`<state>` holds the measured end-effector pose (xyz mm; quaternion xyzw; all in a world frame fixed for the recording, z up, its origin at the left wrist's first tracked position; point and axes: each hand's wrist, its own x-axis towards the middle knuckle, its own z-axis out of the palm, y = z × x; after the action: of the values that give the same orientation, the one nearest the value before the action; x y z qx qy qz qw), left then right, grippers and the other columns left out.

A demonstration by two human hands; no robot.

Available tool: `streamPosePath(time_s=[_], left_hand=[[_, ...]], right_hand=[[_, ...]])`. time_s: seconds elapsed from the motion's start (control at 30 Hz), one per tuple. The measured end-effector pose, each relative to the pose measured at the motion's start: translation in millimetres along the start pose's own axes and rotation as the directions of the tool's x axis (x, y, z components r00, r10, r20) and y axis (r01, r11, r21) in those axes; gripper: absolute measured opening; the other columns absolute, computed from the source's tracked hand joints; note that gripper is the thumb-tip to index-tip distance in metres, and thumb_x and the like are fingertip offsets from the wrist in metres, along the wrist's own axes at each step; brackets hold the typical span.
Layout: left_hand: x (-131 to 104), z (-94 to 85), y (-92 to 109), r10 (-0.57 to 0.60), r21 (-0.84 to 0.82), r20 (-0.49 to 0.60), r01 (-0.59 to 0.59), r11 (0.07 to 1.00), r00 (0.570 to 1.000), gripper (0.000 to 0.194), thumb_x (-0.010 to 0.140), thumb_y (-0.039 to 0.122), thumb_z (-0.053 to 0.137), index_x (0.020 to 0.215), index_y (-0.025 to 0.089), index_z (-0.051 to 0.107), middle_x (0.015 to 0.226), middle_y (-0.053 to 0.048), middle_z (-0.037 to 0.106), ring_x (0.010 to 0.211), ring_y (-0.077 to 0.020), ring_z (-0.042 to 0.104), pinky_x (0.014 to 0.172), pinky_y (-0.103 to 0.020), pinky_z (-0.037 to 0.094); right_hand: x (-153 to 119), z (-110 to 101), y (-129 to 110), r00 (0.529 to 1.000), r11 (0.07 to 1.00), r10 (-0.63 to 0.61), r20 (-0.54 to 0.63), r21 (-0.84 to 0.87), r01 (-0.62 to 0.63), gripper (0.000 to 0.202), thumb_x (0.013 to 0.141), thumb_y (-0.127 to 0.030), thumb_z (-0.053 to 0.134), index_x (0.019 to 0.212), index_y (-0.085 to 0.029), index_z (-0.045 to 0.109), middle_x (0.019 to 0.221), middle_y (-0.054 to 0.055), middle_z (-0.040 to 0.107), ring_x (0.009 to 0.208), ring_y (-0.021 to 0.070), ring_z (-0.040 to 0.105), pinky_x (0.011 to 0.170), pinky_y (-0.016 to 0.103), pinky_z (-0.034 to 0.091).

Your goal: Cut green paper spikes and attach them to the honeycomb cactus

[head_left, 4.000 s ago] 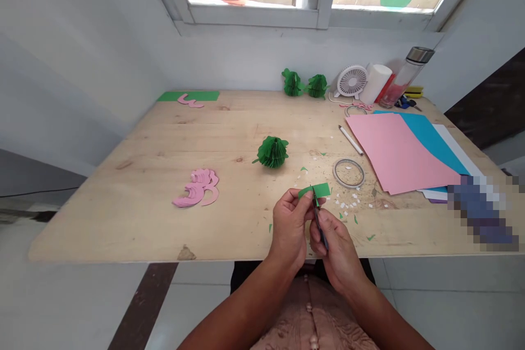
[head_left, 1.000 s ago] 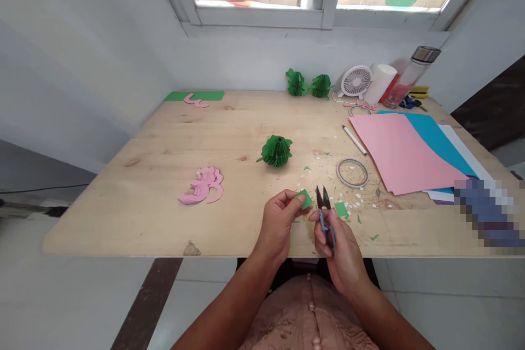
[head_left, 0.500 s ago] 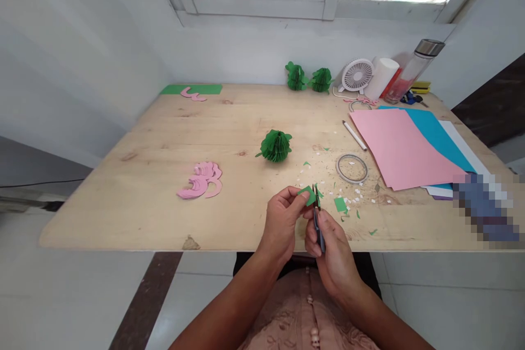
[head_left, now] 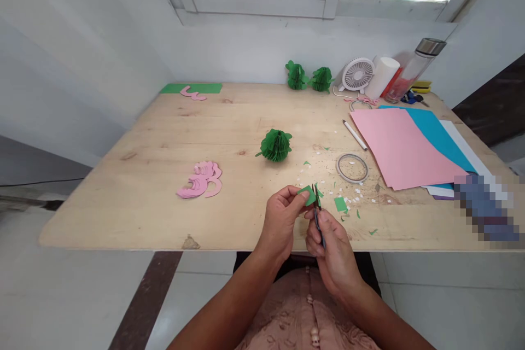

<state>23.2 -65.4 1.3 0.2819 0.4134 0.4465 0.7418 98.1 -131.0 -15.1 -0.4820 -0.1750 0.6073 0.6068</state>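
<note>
Near the table's front edge, my left hand (head_left: 283, 219) pinches a small piece of green paper (head_left: 306, 195) between thumb and fingers. My right hand (head_left: 330, 235) is closed around the scissors (head_left: 316, 208), whose blades point away from me at the paper's right edge. Just right of the blades, a green paper square (head_left: 340, 204) lies among green and white scraps. Beyond my hands sits a folded green paper ball (head_left: 275, 145).
Pink curved cutouts (head_left: 199, 180) lie to the left. At right are a tape roll (head_left: 352, 168), a white pen (head_left: 355, 135) and coloured sheets (head_left: 404, 145). Two green paper shapes, a small fan (head_left: 357, 75) and a bottle (head_left: 415, 71) stand along the back.
The scissors' handles have shifted slightly in my right hand, and the blades look a little wider apart. My left hand has barely moved.
</note>
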Motion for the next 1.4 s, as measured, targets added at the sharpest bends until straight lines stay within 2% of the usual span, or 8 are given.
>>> streamPosePath(time_s=[0.2,0.4,0.6,0.9,1.4], left_hand=[[2,-2.2,0,0.001,0.012,-0.012,-0.001,1.000,1.000,0.022,0.064,0.029,0.074,0.062,0.015,0.057,0.062,0.001,0.061,0.060,-0.0105,0.054,0.069,-0.027,0.045],[4,-3.2,1,-0.021,-0.003,0.016,0.021,1.000,1.000,0.024,0.064,0.028,0.074,0.060,0.015,0.055,0.060,0.002,0.059,0.055,-0.0087,0.050,0.064,-0.026,0.045],[4,-4.2,1,-0.020,-0.015,0.042,0.020,1.000,0.999,0.024,0.067,0.028,0.073,0.060,0.015,0.054,0.062,0.002,0.058,0.057,-0.0084,0.050,0.067,-0.026,0.045],[5,-4.7,3,-0.027,0.019,0.013,0.026,0.999,1.000,0.025,0.064,0.028,0.074,0.061,0.015,0.054,0.064,0.002,0.060,0.063,-0.0098,0.054,0.072,-0.027,0.048],[7,-6.1,8,-0.036,0.102,0.015,0.035,0.994,0.999,0.024,0.063,0.027,0.073,0.061,0.015,0.052,0.063,0.003,0.060,0.061,-0.0091,0.055,0.067,-0.024,0.050]], right_hand=[[1,-2,1,1.000,1.000,0.013,-0.008,-0.024,-0.013,0.035,0.081,-0.055,0.057,0.081,-0.020,0.057,0.055,-0.008,0.029,0.046,0.0092,0.015,0.041,0.023,0.014],[1,-3,2,1.000,1.000,0.016,-0.019,-0.019,-0.016,0.033,0.080,-0.053,0.059,0.078,-0.020,0.057,0.053,-0.008,0.028,0.045,0.0086,0.016,0.040,0.023,0.014],[1,-4,2,1.000,1.000,0.015,-0.017,-0.012,-0.015,0.031,0.082,-0.050,0.058,0.078,-0.019,0.058,0.053,-0.008,0.028,0.045,0.0079,0.015,0.040,0.022,0.013],[2,-6,2,0.999,0.999,0.027,-0.023,-0.021,-0.027,0.032,0.082,-0.050,0.060,0.074,-0.019,0.058,0.052,-0.009,0.026,0.044,0.0074,0.014,0.040,0.022,0.012],[1,-11,3,0.999,0.998,0.041,-0.031,-0.040,-0.042,0.033,0.081,-0.050,0.062,0.075,-0.017,0.059,0.050,-0.010,0.024,0.044,0.0055,0.013,0.040,0.021,0.010]])
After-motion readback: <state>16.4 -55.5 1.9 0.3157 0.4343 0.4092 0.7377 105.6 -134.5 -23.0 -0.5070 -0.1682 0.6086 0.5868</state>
